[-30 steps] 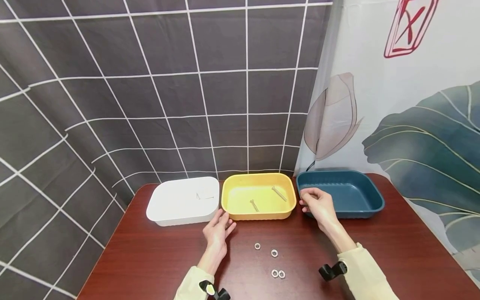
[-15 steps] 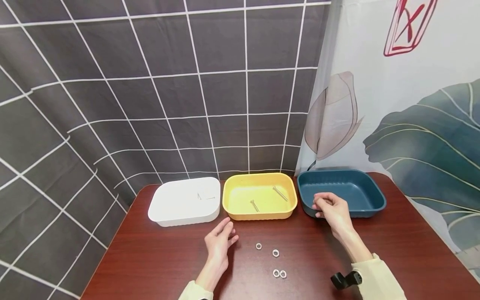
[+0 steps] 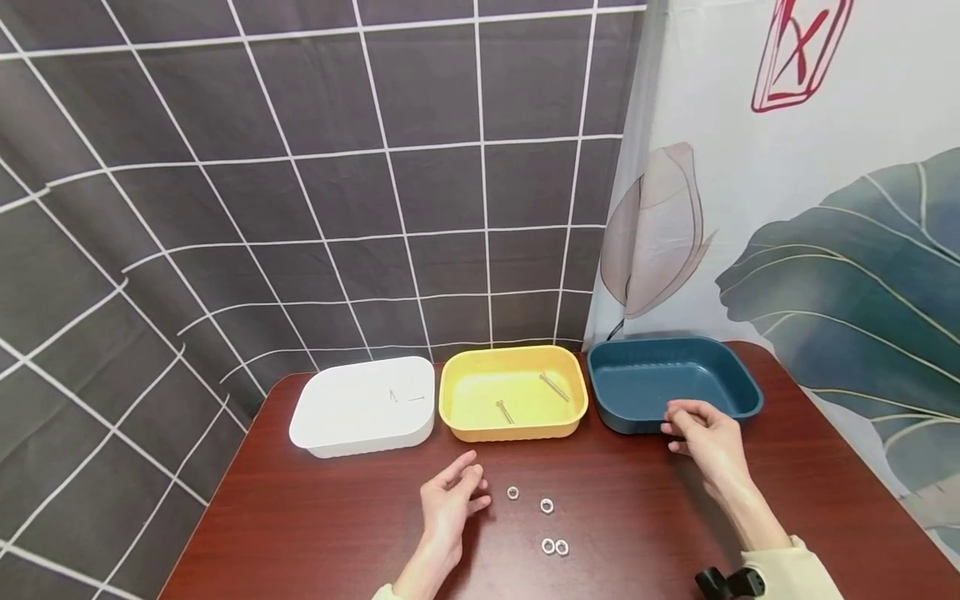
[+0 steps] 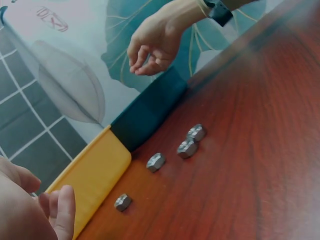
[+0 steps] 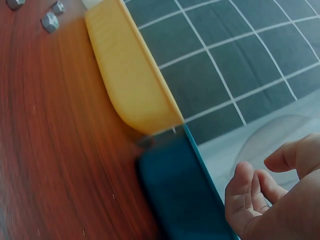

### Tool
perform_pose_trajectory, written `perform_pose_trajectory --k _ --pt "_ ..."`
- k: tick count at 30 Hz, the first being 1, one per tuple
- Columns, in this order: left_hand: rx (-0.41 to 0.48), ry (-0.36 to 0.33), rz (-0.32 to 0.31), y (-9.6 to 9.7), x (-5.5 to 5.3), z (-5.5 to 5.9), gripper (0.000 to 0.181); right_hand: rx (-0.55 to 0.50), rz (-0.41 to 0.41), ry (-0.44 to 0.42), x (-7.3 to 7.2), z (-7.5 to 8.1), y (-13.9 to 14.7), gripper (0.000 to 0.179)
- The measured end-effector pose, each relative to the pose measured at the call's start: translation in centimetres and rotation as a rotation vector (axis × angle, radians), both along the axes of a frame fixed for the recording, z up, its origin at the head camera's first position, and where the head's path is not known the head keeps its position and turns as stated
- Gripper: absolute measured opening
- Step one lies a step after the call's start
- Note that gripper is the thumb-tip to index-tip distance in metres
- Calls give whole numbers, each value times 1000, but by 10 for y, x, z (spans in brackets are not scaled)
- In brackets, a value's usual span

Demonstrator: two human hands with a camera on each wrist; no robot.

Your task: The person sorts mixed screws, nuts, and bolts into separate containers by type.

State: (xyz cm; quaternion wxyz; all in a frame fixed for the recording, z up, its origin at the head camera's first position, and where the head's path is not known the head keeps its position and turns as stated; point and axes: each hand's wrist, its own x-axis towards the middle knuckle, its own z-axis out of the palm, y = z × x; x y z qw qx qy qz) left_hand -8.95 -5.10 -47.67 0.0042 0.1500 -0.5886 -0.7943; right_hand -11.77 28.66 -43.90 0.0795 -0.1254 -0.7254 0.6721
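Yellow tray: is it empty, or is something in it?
Not empty: in the head view, two bolts lie apart inside the yellow tray.

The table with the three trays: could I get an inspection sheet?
Surface: reddish-brown table.
Job's things: four metal nuts on the table; two screws in the yellow tray; slim pieces in the white tray; blue tray, no contents seen.
Clutter: nothing seen.
Hands: left hand near the nuts, right hand by the blue tray's front; neither visibly holds anything.
Cables: dark cord-like piece behind the blue tray.
Surroundings: gray grid backdrop, white leaf-printed backdrop.
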Motion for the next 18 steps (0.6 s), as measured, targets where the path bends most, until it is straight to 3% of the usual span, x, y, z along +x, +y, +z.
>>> perform_pose_trajectory --k 6,12,18 --pt "-48 32 -17 1 5 -3 43 -43 -63 0 10 -6 22 11" --pt "-71 40 -29 0 7 -1 48 -85 -165 3 10 -27 54 10" --pt "-70 46 -53 0 9 -1 49 -191 -314 -113 4 -29 79 12"
